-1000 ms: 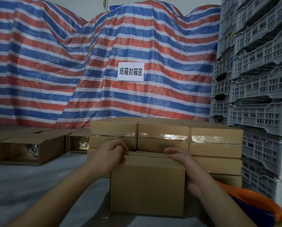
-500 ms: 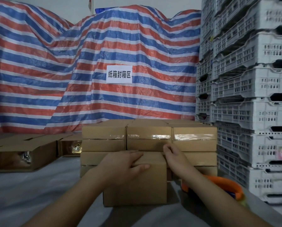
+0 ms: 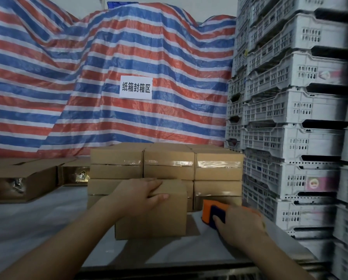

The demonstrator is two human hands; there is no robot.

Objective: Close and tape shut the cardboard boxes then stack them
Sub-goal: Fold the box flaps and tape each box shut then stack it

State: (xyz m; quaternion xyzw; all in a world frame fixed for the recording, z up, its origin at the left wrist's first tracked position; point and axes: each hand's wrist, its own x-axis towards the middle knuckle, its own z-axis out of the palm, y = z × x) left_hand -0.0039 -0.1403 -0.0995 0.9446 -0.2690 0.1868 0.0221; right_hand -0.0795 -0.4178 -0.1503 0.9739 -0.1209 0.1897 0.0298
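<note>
A closed brown cardboard box point(image 3: 150, 219) stands on the grey sheet in front of me. My left hand point(image 3: 140, 194) lies flat over its top front edge, fingers spread, pressing the flaps down. To the right of the box my right hand point(image 3: 239, 225) grips an orange and blue tape dispenser point(image 3: 211, 213) low over the sheet. Behind the box is a stack of taped boxes point(image 3: 167, 162), two layers high and three wide, with shiny tape bands across their fronts.
Open untaped boxes point(image 3: 25, 180) lie at the left on the sheet. Stacked grey plastic crates point(image 3: 294, 126) form a wall close on the right. A striped red, white and blue tarp with a white paper sign point(image 3: 135, 87) hangs behind.
My right hand left the box top, dropped to the right and took hold of the tape dispenser. My left hand stayed on the box. My view shifted left and back.
</note>
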